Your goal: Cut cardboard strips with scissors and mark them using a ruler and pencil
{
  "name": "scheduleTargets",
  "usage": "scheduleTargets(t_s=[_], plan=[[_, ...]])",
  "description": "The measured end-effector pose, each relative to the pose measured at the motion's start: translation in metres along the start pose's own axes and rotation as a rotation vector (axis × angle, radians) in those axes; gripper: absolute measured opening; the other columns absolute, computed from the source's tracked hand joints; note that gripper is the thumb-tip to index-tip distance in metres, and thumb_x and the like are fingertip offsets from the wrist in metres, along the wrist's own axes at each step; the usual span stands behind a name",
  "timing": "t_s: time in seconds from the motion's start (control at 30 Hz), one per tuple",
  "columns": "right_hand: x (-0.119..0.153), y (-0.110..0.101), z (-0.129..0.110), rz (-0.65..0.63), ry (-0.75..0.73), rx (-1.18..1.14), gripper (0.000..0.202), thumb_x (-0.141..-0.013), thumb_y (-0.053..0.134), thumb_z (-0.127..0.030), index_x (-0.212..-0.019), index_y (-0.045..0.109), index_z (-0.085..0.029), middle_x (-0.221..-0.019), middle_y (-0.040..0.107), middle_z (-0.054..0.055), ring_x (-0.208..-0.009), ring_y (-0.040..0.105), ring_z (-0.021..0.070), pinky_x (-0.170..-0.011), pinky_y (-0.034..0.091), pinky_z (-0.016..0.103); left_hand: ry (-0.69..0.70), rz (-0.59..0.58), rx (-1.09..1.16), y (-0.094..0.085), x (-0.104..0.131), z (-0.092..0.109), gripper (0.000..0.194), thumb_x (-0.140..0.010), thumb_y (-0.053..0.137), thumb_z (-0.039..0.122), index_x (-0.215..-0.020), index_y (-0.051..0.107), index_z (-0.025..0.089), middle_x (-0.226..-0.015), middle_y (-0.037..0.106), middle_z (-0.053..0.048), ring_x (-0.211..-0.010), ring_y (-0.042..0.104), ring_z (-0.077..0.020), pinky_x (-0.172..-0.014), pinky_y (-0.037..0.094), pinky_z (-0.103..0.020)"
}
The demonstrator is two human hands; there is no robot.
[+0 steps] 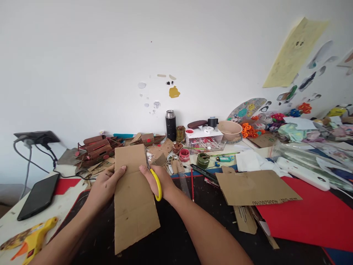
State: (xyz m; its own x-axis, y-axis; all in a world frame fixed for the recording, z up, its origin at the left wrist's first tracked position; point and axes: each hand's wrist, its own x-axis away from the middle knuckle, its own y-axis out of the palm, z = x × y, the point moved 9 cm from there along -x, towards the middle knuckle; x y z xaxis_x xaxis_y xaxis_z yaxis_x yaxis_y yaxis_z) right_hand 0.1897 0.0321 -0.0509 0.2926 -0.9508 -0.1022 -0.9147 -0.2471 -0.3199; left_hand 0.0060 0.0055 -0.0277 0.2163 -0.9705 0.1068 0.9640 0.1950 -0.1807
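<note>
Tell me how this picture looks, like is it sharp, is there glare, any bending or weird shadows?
Head view: soft, fairly even light; faint shading on the wall beside the black flask; wide-angle stretch toward the edges, with the glue gun cut off at lower left; cardboard reads clearly, but small clutter at far right looks soft; no strong glare stands out.

You're at a cluttered craft desk. Around the black bottle (171,127) sit paint jars (184,155); paper drawings (296,55) hang rightward.
</note>
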Motion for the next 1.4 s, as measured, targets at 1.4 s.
scheduleTargets(t_s=[1.4], plan=[[0.003,0.016,0.0,0.069,-0.042,-0.135,0.057,-0.105,0.044,-0.063,-0.065,0.045,-0.022,-0.062,0.048,-0.002,-0.062,0.043,0.0153,-0.058,0.027,0.029,-0.053,0.02,0.099,-0.005,0.006,-0.015,0.066,-0.063,0.09,0.066,-0.106,0.076,0.019,-0.068,0.077,-0.005,-0.047,0.068,-0.0236,-0.045,0.055,-0.032]])
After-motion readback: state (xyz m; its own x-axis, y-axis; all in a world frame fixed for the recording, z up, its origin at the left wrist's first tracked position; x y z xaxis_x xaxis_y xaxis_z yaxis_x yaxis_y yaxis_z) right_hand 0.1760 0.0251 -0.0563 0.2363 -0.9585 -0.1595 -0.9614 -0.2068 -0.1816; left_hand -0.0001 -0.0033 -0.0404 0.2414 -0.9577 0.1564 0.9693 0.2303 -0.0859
